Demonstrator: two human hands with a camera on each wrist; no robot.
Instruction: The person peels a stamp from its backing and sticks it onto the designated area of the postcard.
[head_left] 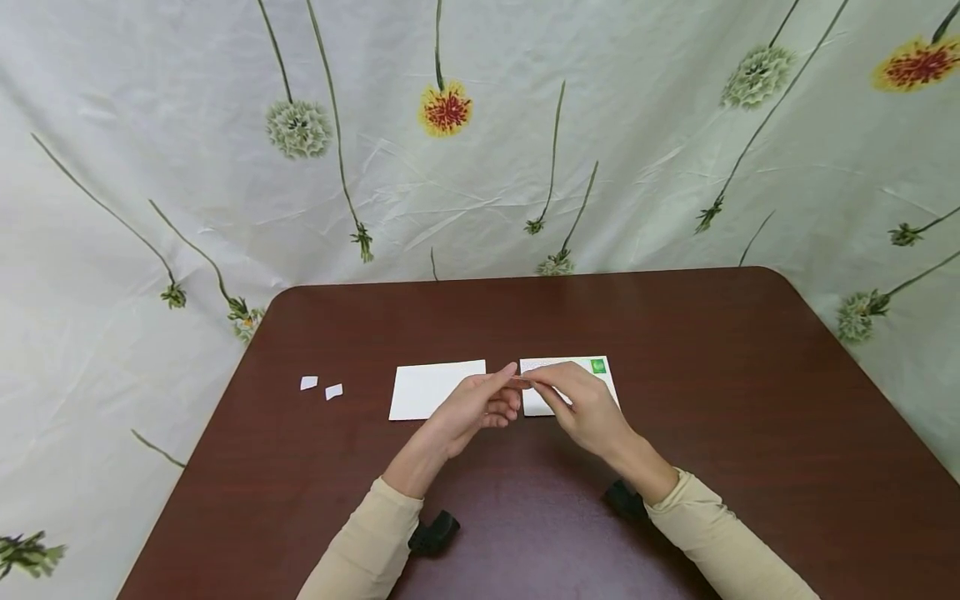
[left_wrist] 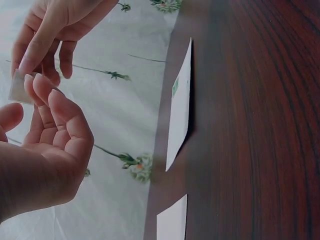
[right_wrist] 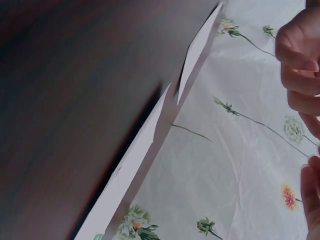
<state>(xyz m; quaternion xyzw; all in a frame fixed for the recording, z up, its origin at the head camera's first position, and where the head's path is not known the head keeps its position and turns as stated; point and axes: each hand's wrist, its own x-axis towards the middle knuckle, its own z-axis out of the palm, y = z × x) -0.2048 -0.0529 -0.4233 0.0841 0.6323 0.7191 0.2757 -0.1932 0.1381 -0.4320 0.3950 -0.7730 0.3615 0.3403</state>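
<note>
A small thin greyish square piece (left_wrist: 21, 89) is held up between my two hands above the table. In the head view, my right hand (head_left: 588, 410) pinches one edge of it with thumb and fingertips. From the other side my left hand (head_left: 468, 407) holds it by thumb and fingertips, its other fingers curled loosely below. Behind the hands lie a plain white envelope (head_left: 431, 390) on the left and a white envelope (head_left: 609, 393) with a green stamp (head_left: 597, 366) on the right. The hands partly cover both envelopes.
Two small white paper pieces, one paper piece (head_left: 309, 382) beside another (head_left: 333, 392), lie at the left on the dark brown table (head_left: 247, 483). A flower-printed white cloth (head_left: 480, 183) hangs behind the far edge. Black straps (head_left: 435, 533) circle the wrists.
</note>
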